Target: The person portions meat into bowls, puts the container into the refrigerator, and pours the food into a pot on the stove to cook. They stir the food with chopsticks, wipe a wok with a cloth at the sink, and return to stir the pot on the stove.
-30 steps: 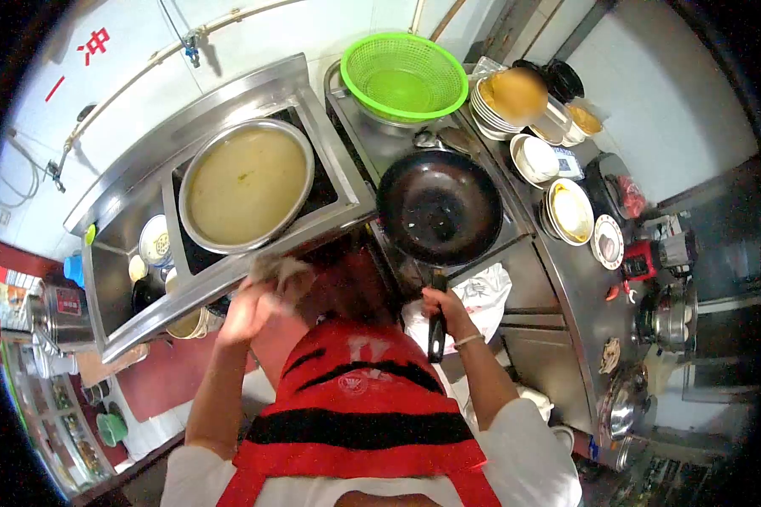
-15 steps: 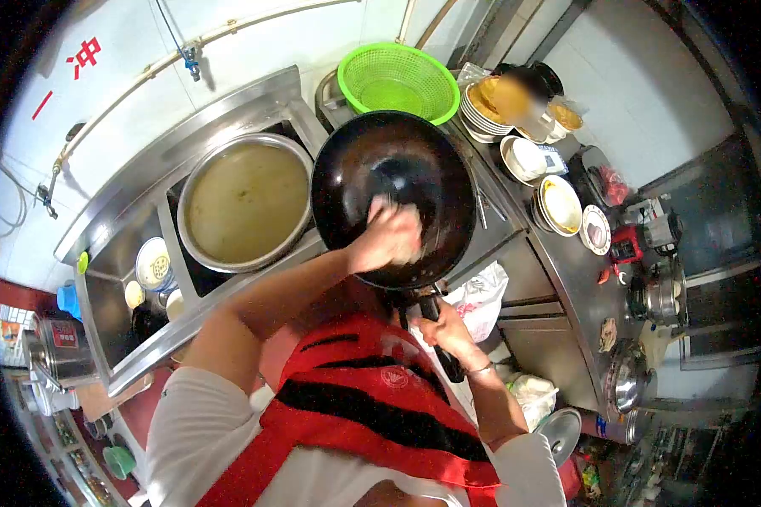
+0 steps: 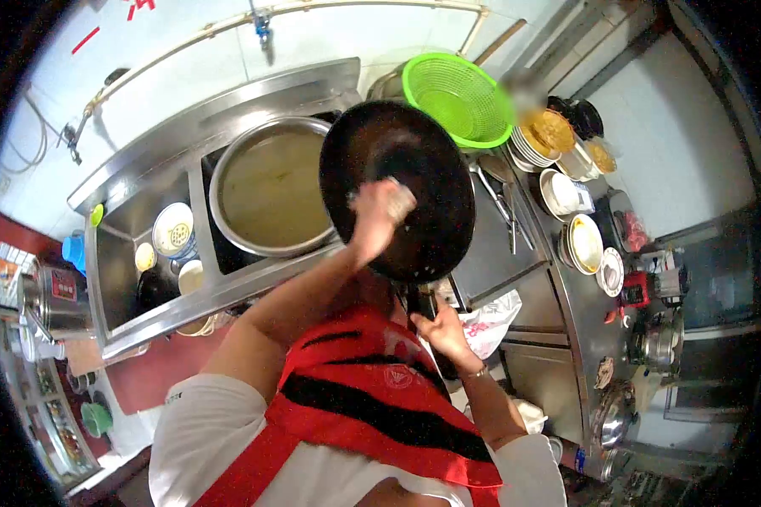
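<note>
Shifted left since the earlier frame, the tilted black wok overlaps the large pot's right side, right fingers wrapped around its handle, left fingers bunched on a pale cloth inside, where wiping looks unfinished, pale specks remaining.

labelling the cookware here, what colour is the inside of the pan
The pan is black inside, with a brownish tinge near the top; the head view shows it best.

Nothing reads fully: the red character near eleven o'clock on the wall is cropped; the nine-o'clock pot's red label is blurred.
</note>
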### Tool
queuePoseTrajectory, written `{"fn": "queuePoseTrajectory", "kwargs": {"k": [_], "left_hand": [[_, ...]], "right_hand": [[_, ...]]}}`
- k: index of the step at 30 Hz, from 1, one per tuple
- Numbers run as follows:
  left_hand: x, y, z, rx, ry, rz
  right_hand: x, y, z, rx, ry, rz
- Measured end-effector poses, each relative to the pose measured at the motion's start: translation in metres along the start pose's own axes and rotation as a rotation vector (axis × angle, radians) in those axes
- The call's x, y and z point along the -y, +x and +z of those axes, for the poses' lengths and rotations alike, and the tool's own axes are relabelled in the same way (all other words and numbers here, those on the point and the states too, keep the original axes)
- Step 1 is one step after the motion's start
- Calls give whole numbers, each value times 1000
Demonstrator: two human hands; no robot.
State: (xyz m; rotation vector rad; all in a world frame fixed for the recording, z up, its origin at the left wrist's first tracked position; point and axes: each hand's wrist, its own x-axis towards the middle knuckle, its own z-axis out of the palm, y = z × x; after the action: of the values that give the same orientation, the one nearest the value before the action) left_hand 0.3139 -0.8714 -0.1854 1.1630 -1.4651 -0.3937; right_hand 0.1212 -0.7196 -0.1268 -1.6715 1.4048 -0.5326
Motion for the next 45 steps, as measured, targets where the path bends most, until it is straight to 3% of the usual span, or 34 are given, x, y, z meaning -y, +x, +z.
{"fn": "queuePoseTrajectory", "kwargs": {"k": [1, 2, 3, 5, 6, 7, 8, 9, 12, 14, 15, 17, 18, 19, 21, 22, 24, 26, 29, 31, 32, 33, 34, 35, 37, 40, 41, 42, 43, 45], "left_hand": [[-9, -19, 5, 84, -48, -20], [-22, -34, 0, 328, 110, 16], [-20, -33, -7, 487, -60, -9], [-11, -31, -27, 841, -762, -375], [-22, -19, -54, 996, -1298, -729], [-23, -6, -75, 1079, -1024, -648], [-48, 1, -86, 855, -1001, -711], [-28, 0, -72, 467, -504, -206], [6, -8, -29, 147, -401, -326], [2, -10, -10, 121, 116, -79], [-10, -18, 4, 128, 20, -101], [-35, -24, 14, 233, -261, -333], [-34, -25, 14, 321, 111, -102], [-25, -11, 15, 321, -719, -615], [-22, 7, 18, 250, -1522, -1083], [-28, 14, 21, 233, -1480, -1055], [-65, 17, 33, -8, -1251, -1064], [-1, -17, 70, 131, -769, -549], [-41, 18, 54, 64, -1109, -938], [-52, 16, 65, 84, -1063, -866], [-58, 5, 75, 95, -1240, -954], [-61, 5, 69, 173, -769, -573], [-73, 12, 58, 98, -240, -265], [-85, 26, 54, 36, -649, -669], [-22, 21, 90, 13, -511, -612], [-85, 2, 88, 191, -1177, -1056], [-65, -6, 95, 355, -812, -684], [-61, -4, 91, 371, -416, -336], [-57, 4, 95, 226, -541, -426], [-70, 5, 94, 207, -503, -378]], "right_hand": [[10, 8, -1, -6, 0, 22], [20, 14, -2, -16, 3, 42], [15, 20, -2, 5, 58, 103], [5, 21, -3, 37, 165, 117], [1, 18, -3, 53, 216, 129], [-6, 19, -1, 46, 214, 118], [-12, 19, 2, 39, 211, 107], [-18, 19, 4, 33, 209, 96], [-18, 22, 13, 32, 250, 108], [-17, 22, 12, 20, 306, 118], [-15, 22, 11, 13, 334, 123], [-20, 26, 3, 33, 278, 148], [-21, 26, -2, 49, 279, 169], [-24, 26, -7, 55, 274, 163], [-27, 27, -16, 53, 261, 120], [-27, 30, -21, 43, 252, 107], [-22, 33, -31, 28, 232, 109], [-19, 33, -41, 24, 183, 129], [-24, 31, -57, 30, 110, 139], [-25, 32, -65, 28, 96, 127], [-24, 31, -67, 28, 112, 124], [-21, 30, -70, 29, 128, 122], [-17, 28, -73, 31, 155, 129], [-16, 26, -76, 32, 181, 138], [-31, 26, -78, 8, 141, 126], [-22, 22, -84, -35, 194, 97], [-24, 21, -85, -39, 220, 85], [-26, 20, -86, -42, 246, 73], [-42, 16, -86, -33, 264, 68], [-59, 15, -85, -43, 239, 56]]}}
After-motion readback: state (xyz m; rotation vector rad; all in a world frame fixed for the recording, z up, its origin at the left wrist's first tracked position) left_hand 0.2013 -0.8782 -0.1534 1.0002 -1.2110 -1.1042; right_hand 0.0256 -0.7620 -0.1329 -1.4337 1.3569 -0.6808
